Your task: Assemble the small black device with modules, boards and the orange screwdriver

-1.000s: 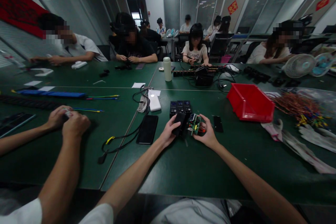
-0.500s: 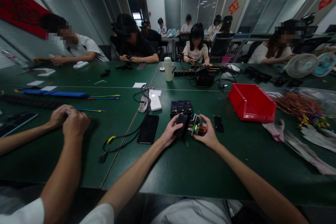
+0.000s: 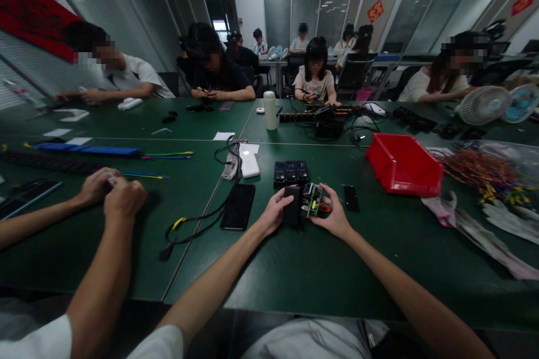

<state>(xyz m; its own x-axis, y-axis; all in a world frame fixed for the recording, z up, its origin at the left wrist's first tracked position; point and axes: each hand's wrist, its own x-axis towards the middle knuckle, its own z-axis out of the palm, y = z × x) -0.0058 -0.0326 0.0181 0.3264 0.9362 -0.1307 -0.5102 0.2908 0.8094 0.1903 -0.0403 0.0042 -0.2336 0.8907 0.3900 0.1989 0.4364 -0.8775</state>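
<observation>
My left hand (image 3: 274, 212) grips a black plastic case (image 3: 291, 206) by its left side, thumb across the front. Close on its right, my right hand (image 3: 334, 213) pinches a green circuit board (image 3: 311, 199) by its edges, with orange wire showing under the fingers. Whether case and board touch, I cannot tell. Just behind them sits a row of black modules (image 3: 291, 173) with small dark screens. A flat black plate (image 3: 351, 198) lies to the right of my right hand, and a black smartphone (image 3: 238, 207) rests left of my left hand.
A red bin (image 3: 404, 165) stands at right, near work gloves (image 3: 471, 227) and bundled copper-coloured wires (image 3: 484, 171). Black cable (image 3: 202, 217) runs past the phone. A co-worker's hands (image 3: 113, 188) work at left. A pale bottle (image 3: 270, 111) stands farther back.
The black case has turned in my left hand, so its broad face now shows more squarely and upright. My right hand with the board has barely moved.
</observation>
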